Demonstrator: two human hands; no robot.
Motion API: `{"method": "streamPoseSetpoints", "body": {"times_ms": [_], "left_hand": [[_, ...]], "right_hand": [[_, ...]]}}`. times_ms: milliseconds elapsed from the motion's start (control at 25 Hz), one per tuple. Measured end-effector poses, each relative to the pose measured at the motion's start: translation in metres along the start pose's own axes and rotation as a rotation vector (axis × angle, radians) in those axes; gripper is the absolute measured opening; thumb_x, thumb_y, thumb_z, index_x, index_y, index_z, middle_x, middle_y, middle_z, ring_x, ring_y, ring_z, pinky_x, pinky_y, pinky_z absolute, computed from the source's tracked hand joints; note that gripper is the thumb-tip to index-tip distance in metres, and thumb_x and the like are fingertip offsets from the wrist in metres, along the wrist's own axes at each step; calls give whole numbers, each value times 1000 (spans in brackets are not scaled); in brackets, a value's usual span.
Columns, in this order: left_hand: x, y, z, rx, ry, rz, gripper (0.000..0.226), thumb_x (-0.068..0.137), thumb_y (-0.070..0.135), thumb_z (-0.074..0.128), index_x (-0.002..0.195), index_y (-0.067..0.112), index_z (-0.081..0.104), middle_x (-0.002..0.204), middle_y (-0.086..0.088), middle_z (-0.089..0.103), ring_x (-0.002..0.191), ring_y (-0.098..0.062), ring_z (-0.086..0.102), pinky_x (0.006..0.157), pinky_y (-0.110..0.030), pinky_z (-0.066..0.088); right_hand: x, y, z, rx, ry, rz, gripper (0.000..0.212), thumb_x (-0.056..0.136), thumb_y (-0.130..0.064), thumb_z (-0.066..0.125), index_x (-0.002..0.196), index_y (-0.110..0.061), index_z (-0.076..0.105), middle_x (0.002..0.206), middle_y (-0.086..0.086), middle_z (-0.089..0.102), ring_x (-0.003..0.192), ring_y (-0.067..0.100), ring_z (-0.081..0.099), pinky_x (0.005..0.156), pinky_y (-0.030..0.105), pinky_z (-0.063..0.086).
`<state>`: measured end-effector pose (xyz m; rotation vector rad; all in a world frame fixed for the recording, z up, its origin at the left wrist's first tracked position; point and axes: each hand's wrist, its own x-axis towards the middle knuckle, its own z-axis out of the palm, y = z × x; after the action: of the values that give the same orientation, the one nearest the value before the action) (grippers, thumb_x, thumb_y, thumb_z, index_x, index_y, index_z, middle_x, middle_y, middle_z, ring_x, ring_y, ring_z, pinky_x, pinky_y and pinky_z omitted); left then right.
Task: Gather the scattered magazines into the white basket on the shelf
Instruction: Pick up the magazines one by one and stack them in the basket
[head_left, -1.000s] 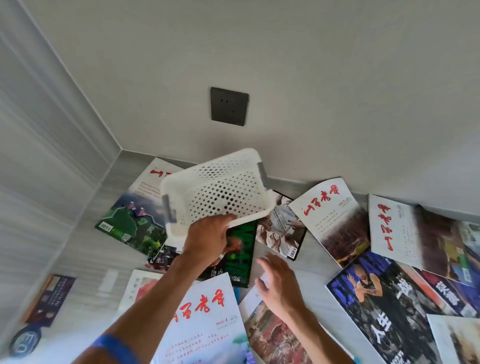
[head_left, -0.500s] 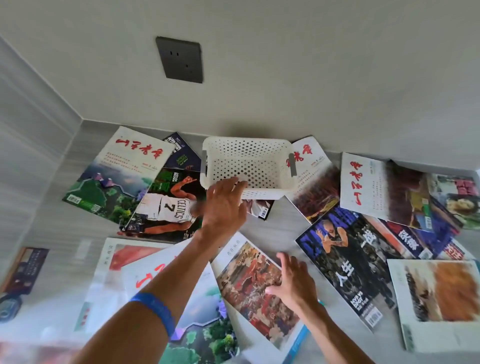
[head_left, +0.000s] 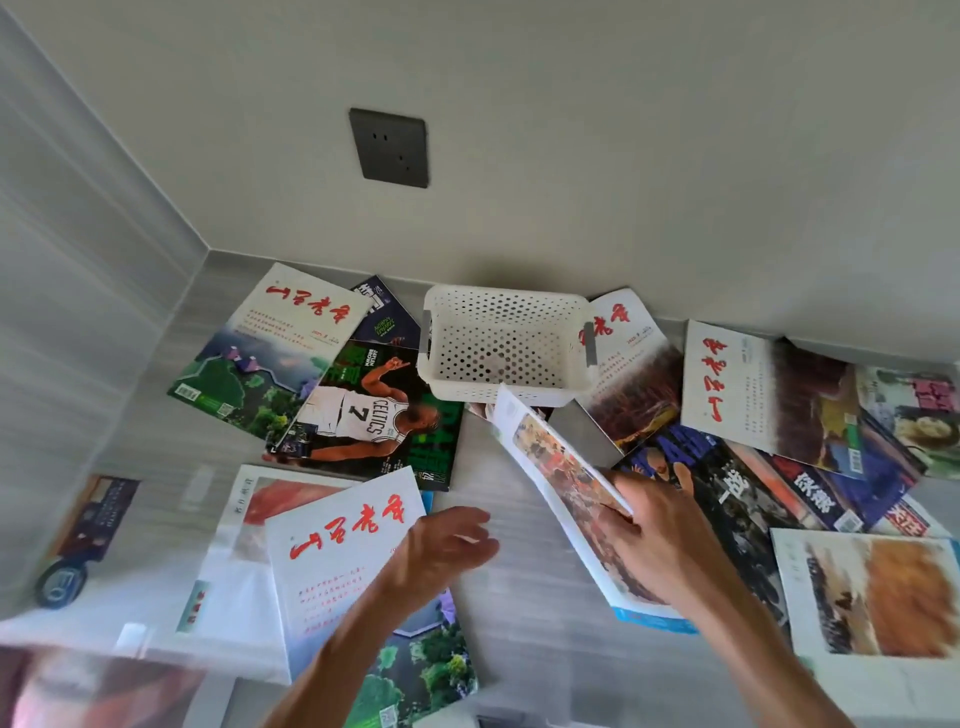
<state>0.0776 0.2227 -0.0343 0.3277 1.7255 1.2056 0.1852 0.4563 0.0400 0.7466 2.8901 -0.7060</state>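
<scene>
Right hand (head_left: 644, 525) grips a magazine (head_left: 566, 493), raised and tilted near the basket (head_left: 506, 343). Left hand (head_left: 441, 545) hovers, fingers loosely spread, holding nothing.

Two bare forearms reach forward from the bottom edge. The left hand (head_left: 441, 545) hovers with its fingers relaxed and loosely spread, holding nothing. The right hand (head_left: 649, 525) grips a tilted magazine (head_left: 561, 483), thumb on its cover.
</scene>
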Motion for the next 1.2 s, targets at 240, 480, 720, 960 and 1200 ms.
{"method": "streamPoseSetpoints", "body": {"times_ms": [240,480,720,960,1200], "left_hand": [[11,72,33,-424,366,115,18,80,16,69,97,16,73,96,-15,76,89,-34,72,70,-38,59],[2,76,-31,-337,67,237,35,79,5,73,105,29,75,113,-2,74,107,-21,68,85,-33,57],[34,133,-71,-179,380,248,27,85,11,71,102,31,69,99,13,75,98,-16,71,79,-23,58],[142,214,-109,175,581,253,38,94,5,37,126,20,49,136,-3,58,119,-23,56,80,-25,53],[190,158,-115,288,653,181,27,90,4,51,113,14,62,123,-7,68,92,-16,63,59,-14,48]], "right_hand": [[-25,-69,22,433,-346,-306,49,85,-26,67,132,-29,53,127,-11,57,108,6,59,90,21,51],[56,1,8,1004,-123,237,72,73,-10,81,134,-31,49,124,-9,63,87,12,69,78,39,54],[104,-12,-22,1128,-93,162,17,75,-24,76,92,-24,77,68,2,71,50,12,60,45,24,49],[209,-43,-44,998,216,249,24,97,-10,51,107,-23,68,77,-2,73,44,9,58,44,23,51],[246,-16,3,757,113,380,26,98,-7,43,119,-12,58,108,18,71,54,17,64,51,31,56]]}}
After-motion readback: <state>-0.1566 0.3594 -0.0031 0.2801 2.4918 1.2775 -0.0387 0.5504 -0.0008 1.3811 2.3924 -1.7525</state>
